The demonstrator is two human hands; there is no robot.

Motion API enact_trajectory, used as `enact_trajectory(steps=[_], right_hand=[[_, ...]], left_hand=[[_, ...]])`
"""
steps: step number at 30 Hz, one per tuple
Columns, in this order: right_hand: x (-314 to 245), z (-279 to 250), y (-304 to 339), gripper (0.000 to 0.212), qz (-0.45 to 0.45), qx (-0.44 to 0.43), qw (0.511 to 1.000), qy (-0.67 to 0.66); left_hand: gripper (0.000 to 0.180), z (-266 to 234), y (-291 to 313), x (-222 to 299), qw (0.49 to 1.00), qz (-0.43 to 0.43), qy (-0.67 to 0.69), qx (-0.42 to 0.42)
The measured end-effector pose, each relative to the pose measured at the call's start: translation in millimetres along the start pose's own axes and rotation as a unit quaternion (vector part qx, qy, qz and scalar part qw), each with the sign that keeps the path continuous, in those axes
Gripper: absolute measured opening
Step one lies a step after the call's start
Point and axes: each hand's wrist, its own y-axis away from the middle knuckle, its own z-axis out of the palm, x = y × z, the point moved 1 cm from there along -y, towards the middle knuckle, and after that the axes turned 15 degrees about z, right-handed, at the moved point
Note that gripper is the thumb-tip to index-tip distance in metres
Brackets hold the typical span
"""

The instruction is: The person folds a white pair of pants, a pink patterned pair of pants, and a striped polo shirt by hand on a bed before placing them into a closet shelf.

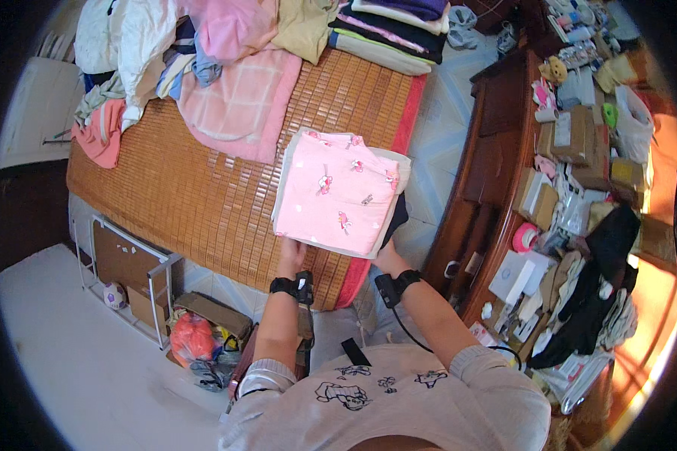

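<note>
Closest to the lens, the wearer's pale top point(384, 402), marked with dark line drawings, fills the 6 o'clock edge. Beyond it, over the woven mat point(147, 184), sits a folded pink garment point(331, 192) with small printed figures, with a pale folded cloth point(284, 177) showing around its rim. Taking this bundle as the clock's centre, the left hand point(292, 247) grips its near edge at 7 o'clock and the right hand point(387, 258) grips it at 5; the fingers are mostly hidden underneath, and whether the bundle touches the mat cannot be told. Dark cloth point(399, 218) juts out at 4. Each wrist wears a black strapped device point(302, 287). Farther out, a pink checked blanket point(241, 109) lies at 10 to 11 o'clock, with a loose white garment point(139, 45) beyond it, and a salmon garment point(104, 135) hangs over the mat's edge nearer 10. Folded clothes point(391, 37) stand piled towards 1. Toward 3 runs a dark wooden cabinet point(470, 165), bearing cardboard boxes point(572, 135) and a pink roll point(526, 237). Toward 8 stands a white-framed rack point(158, 301).
</note>
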Motion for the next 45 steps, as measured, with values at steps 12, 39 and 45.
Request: enact_trajectory(steps=[12,39,45], right_hand=[[10,-76,-116,0.074,0.134,-0.04,0.954,-0.264],[-93,-174,-201,0.081,0.388,0.009,0.791,-0.473],[-98,-185,-135,0.077,0.399,0.051,0.832,-0.381]], left_hand=[[0.044,110,-111,-4,0.993,-0.026,0.082,0.078],[0.069,93,-92,30,0.992,-0.1,0.031,0.068],[0.045,-32,51,-4,0.975,-0.211,0.014,0.073]])
